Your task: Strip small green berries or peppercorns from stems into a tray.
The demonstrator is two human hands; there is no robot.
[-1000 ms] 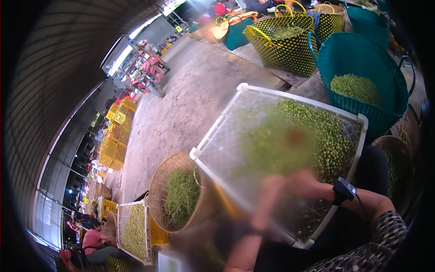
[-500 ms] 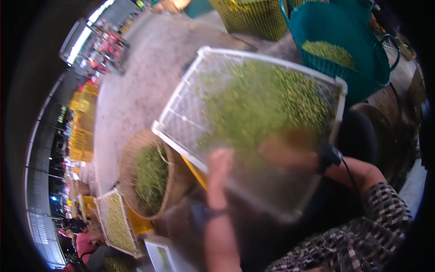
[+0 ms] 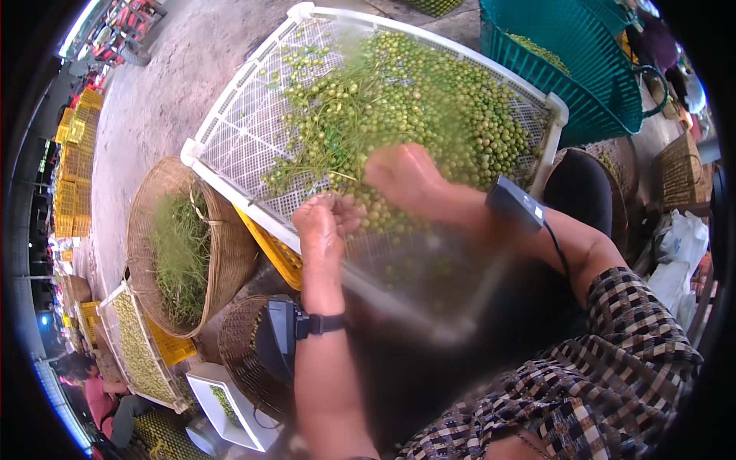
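Observation:
A white mesh tray with a raised rim lies tilted in front of me, bearing many small round green fruits and a tangle of thin green stems. Over its near middle, my right hand is curled closed on the fruits and stems; what its fingers hold is hidden. My left hand is at the tray's near left rim, fingers curled inward among loose fruits. Whatever it grips is too small to make out. The tray's nearest corner is blurred.
Left of the tray stands a wicker basket of green stems; a darker basket and white box are nearer. A second fruit tray is beside a seated person. Teal baskets stand far right, yellow crates far left.
The view has shifted, and the tray appears further up and left. My right hand has come closer to my left, and both are less blurred.

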